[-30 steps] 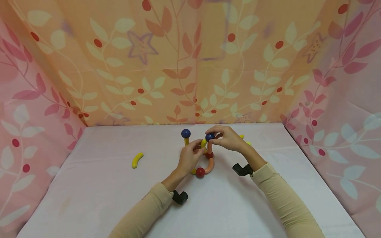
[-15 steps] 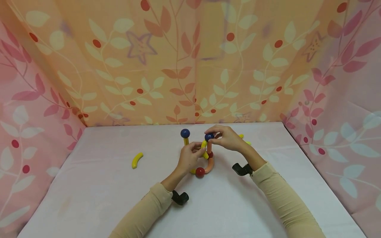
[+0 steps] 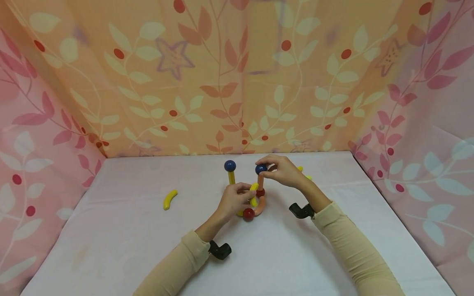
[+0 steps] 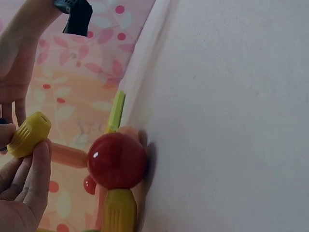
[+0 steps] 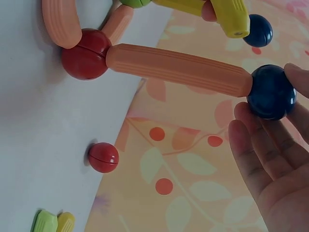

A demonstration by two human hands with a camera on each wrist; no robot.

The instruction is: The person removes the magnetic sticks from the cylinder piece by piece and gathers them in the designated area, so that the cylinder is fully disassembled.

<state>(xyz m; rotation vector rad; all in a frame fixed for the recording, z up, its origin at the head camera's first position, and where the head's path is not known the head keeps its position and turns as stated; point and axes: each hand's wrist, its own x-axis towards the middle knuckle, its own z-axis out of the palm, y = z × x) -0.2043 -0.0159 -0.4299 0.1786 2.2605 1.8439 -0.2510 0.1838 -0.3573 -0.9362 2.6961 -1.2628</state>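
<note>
My left hand [image 3: 234, 200] pinches a curved yellow stick [image 3: 253, 195], seen close in the left wrist view as a ridged yellow piece [image 4: 30, 134]. With fingertips and thumb, my right hand [image 3: 283, 170] holds a blue ball [image 5: 271, 92] on top of an upright orange stick [image 5: 178, 69]. That stick's lower end meets a red ball [image 5: 87, 54] on the table. The yellow stick is apart from the held blue ball. Another blue ball [image 3: 230, 165] tops a yellow stick [image 3: 231, 178] at the left. A nearer red ball [image 3: 249, 214] joins a curved orange piece [image 3: 261, 205].
A loose curved yellow stick [image 3: 170, 200] lies on the white table [image 3: 122, 230] at the left. Behind my right hand are small yellow and green pieces [image 5: 45, 221], with a loose red ball [image 5: 103, 157] near them. Patterned cloth [image 3: 207, 82] surrounds the table.
The yellow stick in my left hand has come down and away from the held blue ball, turning more upright. My left hand has lowered slightly; my right hand has barely moved.
</note>
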